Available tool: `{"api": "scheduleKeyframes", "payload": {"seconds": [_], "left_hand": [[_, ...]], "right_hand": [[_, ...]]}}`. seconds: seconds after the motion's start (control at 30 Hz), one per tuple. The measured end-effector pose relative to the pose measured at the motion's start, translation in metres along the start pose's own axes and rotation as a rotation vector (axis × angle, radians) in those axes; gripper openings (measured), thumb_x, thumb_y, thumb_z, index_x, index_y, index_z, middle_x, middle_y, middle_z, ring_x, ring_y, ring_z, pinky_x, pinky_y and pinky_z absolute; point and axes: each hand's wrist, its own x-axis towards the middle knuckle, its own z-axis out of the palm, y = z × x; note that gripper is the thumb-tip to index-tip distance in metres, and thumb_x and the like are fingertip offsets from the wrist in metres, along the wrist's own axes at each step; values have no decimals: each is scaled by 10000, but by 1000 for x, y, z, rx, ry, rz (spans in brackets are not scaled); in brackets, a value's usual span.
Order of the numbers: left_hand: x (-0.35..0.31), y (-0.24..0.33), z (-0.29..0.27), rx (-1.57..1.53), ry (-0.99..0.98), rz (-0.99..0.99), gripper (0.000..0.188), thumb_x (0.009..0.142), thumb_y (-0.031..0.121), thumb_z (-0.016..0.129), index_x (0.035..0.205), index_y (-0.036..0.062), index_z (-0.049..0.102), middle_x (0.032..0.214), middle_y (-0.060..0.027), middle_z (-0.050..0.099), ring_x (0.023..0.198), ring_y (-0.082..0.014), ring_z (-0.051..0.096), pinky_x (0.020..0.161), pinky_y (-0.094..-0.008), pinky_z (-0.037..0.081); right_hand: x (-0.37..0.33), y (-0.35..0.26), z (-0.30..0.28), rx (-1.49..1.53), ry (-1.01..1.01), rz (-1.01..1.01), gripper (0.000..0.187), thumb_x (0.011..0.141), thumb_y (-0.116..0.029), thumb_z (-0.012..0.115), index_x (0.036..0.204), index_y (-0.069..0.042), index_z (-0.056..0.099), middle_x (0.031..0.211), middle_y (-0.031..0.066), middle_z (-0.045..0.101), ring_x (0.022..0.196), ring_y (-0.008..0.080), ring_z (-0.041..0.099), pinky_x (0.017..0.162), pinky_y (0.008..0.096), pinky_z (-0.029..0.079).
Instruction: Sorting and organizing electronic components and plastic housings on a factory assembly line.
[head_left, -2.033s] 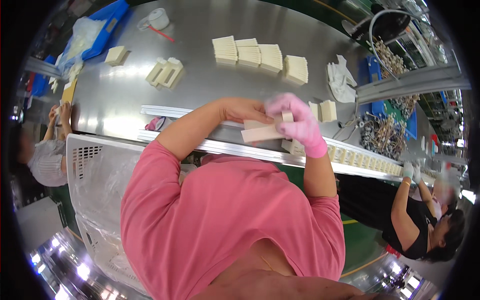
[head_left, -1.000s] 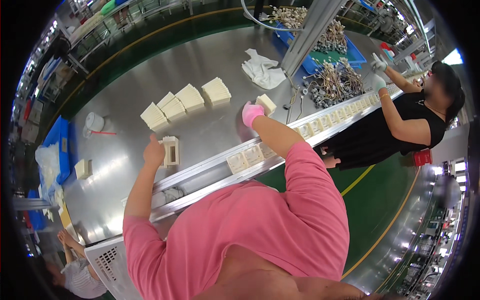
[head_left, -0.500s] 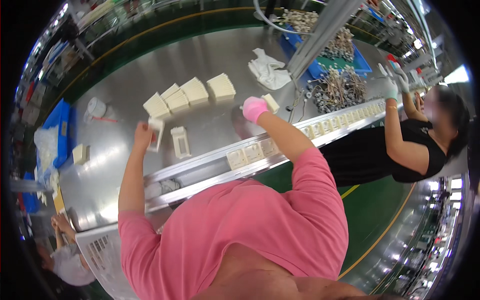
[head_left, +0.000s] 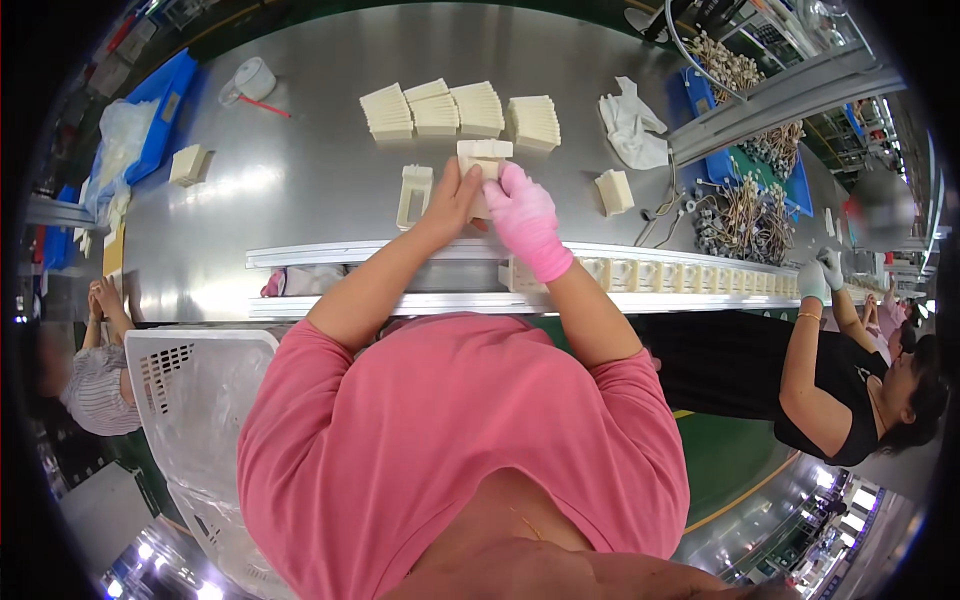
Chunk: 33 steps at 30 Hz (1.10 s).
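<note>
Plainly cream-coloured piece (head_left: 485, 149), broad across top, partly hidden; bare left hand (head_left: 450, 207), pink-gloved right hand (head_left: 523, 210): each grip clamped on it.

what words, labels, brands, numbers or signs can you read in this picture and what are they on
No text can be read anywhere.
Cream piece held between the left hand and gloved right hand: no lettering can be made out.
White tub: none legible.
Blue bin at upper left: its small tan patch is too small to read.
</note>
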Motion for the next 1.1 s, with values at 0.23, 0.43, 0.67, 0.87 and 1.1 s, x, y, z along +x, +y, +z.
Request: {"api": "scheduleKeyframes", "payload": {"seconds": [0.23,0.43,0.67,0.87,1.1], "left_hand": [[3,-6,-8,37,11,175,329,900,304,312,1116,58,336,992,-95,460,868,-152,474,699,-269,424],[4,-3,-9,47,22,274,371,901,313,305,1164,52,322,1062,-96,432,959,-146,413,819,-257,343],[4,-1,-12,-170,-74,-32,367,870,281,406,1154,65,322,1036,-81,460,912,-141,462,733,-262,399],[2,4,-15,-215,-164,-166,392,817,266,500,1107,49,350,833,-98,545,641,-186,579,479,-287,474],[-7,43,-33,-278,-774,-505,373,806,311,524,960,-26,483,668,-120,571,515,-218,586,434,-300,479]], "right_hand": [[-9,-15,1,96,218,-270,292,742,-126,539,1027,-86,486,716,110,577,621,283,566,547,342,449],[-5,-12,-2,23,200,-337,339,744,-113,533,1074,-84,457,708,117,570,609,287,562,534,341,448],[-7,-20,-13,-126,72,-303,333,751,-97,510,1081,-75,472,702,113,565,644,260,568,558,325,450],[-4,-23,-47,583,-349,54,385,757,-85,484,1141,-64,466,854,99,574,745,181,574,648,267,457],[1,-24,-54,418,-191,-598,382,652,-177,579,999,-26,529,978,99,517,885,212,525,802,307,398]]}}
